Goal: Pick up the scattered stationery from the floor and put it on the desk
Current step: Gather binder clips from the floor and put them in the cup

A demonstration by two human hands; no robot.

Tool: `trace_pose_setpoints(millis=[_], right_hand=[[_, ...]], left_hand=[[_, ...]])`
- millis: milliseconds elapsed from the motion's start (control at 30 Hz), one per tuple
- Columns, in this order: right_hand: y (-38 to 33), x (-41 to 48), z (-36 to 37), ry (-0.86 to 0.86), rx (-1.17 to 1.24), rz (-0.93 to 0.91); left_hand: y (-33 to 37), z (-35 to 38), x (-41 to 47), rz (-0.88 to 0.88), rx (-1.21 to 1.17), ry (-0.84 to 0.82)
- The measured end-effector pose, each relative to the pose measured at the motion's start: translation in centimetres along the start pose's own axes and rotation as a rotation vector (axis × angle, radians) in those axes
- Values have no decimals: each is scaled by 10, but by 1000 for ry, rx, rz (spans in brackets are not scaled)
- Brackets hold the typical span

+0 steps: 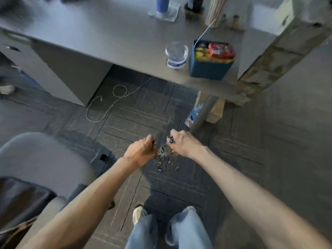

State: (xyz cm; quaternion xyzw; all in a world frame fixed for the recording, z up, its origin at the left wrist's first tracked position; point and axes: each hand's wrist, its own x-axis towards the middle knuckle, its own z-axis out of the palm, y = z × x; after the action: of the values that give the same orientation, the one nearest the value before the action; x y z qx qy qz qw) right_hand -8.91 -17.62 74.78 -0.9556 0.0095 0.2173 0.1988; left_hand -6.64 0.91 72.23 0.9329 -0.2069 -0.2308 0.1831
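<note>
Head view: arms stretched down, left hand (142, 150) and right hand (182, 143) fingers curled, pinching stationery (171, 140).

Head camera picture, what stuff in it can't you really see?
Head view:
Little stationery pieces on the floor: too small and blurry to name.
Left hand: curled fingers hide whether it holds anything.
Right hand pinches a dark thing, too blurred to name.
Blue bottle: top edge cuts it off.

Matt grey desk (107, 36); clear plastic bottle (176, 54); rough carpet floor (136, 112).
</note>
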Motion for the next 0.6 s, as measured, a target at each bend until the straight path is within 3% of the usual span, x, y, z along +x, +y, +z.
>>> trace_pose_setpoints(millis=[267, 600], right_hand=[[-27, -15, -106, 66, 100, 29], [-5, 61, -198, 135, 152, 49]], left_hand=[[53, -116, 14, 3, 70, 43], [71, -180, 100, -33, 31, 111]])
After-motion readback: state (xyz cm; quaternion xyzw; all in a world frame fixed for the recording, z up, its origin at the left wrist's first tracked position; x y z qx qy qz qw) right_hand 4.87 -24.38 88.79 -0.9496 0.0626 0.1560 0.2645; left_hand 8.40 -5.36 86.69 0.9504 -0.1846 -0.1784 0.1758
